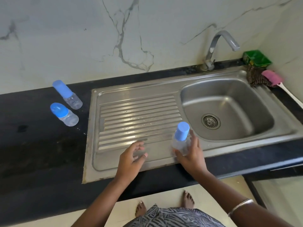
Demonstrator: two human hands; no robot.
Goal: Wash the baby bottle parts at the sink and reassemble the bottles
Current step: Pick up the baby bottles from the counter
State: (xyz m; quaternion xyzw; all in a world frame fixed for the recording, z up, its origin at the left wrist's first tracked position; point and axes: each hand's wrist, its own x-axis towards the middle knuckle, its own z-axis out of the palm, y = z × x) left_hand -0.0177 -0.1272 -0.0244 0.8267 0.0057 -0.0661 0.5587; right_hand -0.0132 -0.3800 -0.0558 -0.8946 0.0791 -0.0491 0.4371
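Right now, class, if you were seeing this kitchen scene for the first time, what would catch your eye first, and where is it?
The eye lands first on the baby bottle with the bright blue cap, held by the right hand over the near edge of the steel sink, between drainboard and basin. The left hand hovers open beside it. Next come two more blue-capped bottles on the black counter at far left, and the pink-headed brush behind the basin at right.

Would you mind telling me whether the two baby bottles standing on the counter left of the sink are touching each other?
Apart. The head view shows the rear bottle and the front bottle with a strip of dark counter visible between their bases.
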